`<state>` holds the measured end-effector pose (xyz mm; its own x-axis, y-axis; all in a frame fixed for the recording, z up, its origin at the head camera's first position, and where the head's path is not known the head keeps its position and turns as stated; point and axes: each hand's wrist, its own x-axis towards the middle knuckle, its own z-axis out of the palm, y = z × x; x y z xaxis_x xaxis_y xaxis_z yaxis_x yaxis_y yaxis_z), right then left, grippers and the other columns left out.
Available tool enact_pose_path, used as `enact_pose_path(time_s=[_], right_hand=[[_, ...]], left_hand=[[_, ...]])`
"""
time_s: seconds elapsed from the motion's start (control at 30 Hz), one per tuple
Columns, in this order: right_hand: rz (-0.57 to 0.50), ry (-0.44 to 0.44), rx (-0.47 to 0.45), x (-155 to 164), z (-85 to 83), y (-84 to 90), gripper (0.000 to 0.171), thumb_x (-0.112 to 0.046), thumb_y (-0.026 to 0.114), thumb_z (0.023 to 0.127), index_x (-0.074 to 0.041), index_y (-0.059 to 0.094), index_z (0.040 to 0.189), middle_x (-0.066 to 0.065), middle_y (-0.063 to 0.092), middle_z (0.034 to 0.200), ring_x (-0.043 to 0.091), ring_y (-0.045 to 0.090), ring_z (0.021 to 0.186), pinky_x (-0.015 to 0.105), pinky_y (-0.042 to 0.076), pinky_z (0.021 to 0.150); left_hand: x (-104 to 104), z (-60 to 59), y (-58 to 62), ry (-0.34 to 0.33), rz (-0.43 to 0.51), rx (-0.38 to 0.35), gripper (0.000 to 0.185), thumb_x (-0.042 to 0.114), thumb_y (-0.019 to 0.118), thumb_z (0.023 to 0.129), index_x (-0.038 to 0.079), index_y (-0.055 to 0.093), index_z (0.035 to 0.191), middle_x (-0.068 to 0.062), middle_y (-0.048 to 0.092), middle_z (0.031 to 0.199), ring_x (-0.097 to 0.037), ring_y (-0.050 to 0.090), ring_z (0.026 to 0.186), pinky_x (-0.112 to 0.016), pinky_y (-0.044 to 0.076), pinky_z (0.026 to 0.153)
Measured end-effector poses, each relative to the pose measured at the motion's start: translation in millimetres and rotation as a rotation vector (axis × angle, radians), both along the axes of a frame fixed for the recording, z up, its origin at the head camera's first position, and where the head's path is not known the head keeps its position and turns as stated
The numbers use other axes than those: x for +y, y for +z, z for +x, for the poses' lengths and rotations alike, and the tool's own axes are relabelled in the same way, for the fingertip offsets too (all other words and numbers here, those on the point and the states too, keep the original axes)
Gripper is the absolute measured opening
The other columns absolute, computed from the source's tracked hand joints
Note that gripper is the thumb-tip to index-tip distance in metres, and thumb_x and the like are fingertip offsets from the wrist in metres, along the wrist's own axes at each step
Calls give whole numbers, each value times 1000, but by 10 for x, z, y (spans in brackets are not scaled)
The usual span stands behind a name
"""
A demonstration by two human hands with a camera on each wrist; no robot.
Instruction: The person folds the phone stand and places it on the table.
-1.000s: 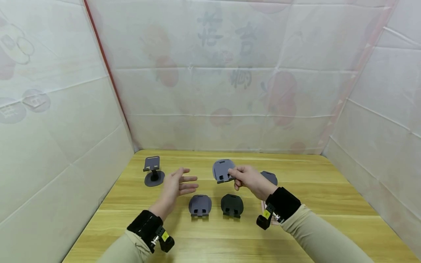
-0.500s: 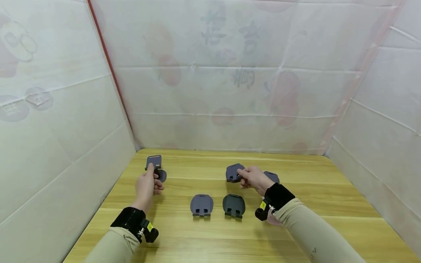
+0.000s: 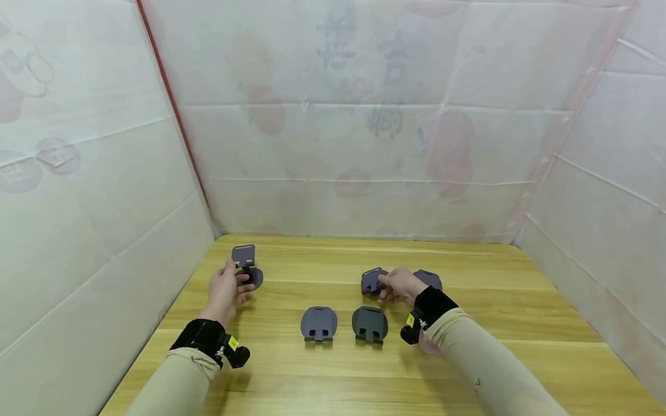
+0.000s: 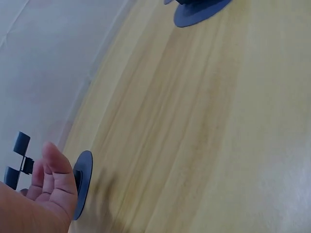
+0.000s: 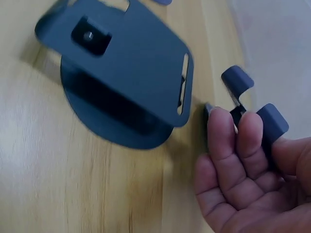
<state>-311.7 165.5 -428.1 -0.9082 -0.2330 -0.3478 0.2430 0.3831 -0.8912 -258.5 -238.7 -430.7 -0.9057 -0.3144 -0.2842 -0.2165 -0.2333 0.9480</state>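
An unfolded purple-grey phone stand (image 3: 243,255) stands at the back left on its round base (image 4: 83,182). My left hand (image 3: 224,292) is at its stem with fingers spread and loosely bent, the thumb apart from them. In the left wrist view, the hand (image 4: 48,194) overlaps the stem. Right of centre, my right hand (image 3: 398,286) pinches the side edge of another purple-grey phone stand (image 3: 370,282), low over the table. Its two front lips (image 5: 238,81) show beyond the fingers in the right wrist view; the rest is mostly hidden by the hand.
In front lie a folded purple-grey stand (image 3: 319,323) and a dark green one (image 3: 370,323), also near in the right wrist view (image 5: 121,63). Another grey stand (image 3: 429,278) lies behind the right hand. A pink item (image 3: 429,343) is partly under the right forearm. Fabric walls enclose the wooden table (image 3: 312,387).
My left hand has moved left to the unfolded stand, gripped around its stem, then loosened its fingers. My right hand has carried its stand rightward and lowered it towards the table.
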Motion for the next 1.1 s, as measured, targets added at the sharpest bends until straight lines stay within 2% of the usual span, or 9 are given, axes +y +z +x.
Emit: enact_pose_path(time_s=[0.13, 0.23, 0.3, 0.57, 0.83, 0.97, 1.1], right_hand=[[71, 3, -23, 19, -24, -8, 33, -19, 47, 111, 4, 67, 96, 4, 62, 65, 18, 67, 63, 37, 60, 73], [130, 31, -36, 37, -32, 6, 36, -20, 47, 111, 4, 67, 93, 3, 61, 62, 15, 62, 55, 32, 52, 61], [149, 45, -49, 47, -23, 18, 36, -20, 47, 111, 6, 67, 95, 3, 60, 60, 15, 59, 53, 30, 47, 58], [161, 83, -24, 69, 46, 40, 39, -21, 48, 110, 11, 68, 104, 5, 56, 59, 16, 53, 50, 31, 42, 55], [158, 42, 31, 113, 49, 38, 35, -20, 51, 109, 11, 65, 118, 6, 54, 60, 19, 53, 51, 35, 49, 57], [130, 13, 51, 180, 17, 28, 34, -18, 50, 110, 11, 58, 126, 6, 49, 62, 20, 52, 54, 35, 46, 59], [112, -21, 68, 220, 1, 76, 34, -18, 50, 109, 9, 57, 128, 4, 44, 61, 19, 47, 54, 35, 45, 60]], left_hand=[[-6, -32, 7, 22, 18, 25, 67, 48, 31, 110, 7, 16, 161, -9, 54, 118, -13, 67, 76, -30, 60, 73], [-13, -45, 8, 36, 25, 35, 62, 41, 34, 111, 4, 22, 159, -5, 57, 112, -10, 67, 77, -28, 60, 75], [-20, -49, 11, 39, 32, 34, 60, 37, 36, 112, 3, 23, 159, -4, 59, 109, -9, 68, 78, -26, 60, 76], [-57, -31, 31, 13, 103, 29, 59, 27, 35, 113, 3, 14, 162, -5, 62, 115, -11, 72, 89, -27, 59, 85], [-38, -31, 72, 29, 182, 42, 52, 21, 39, 112, -4, 27, 155, -7, 65, 107, -19, 73, 103, -29, 58, 91], [20, -40, 95, 40, 217, 69, 50, 19, 40, 111, -5, 28, 153, -8, 63, 103, -20, 73, 101, -31, 57, 95], [132, -32, 139, 4, 244, 111, 46, 17, 41, 111, -6, 31, 149, -10, 61, 103, -21, 73, 98, -32, 56, 97]])
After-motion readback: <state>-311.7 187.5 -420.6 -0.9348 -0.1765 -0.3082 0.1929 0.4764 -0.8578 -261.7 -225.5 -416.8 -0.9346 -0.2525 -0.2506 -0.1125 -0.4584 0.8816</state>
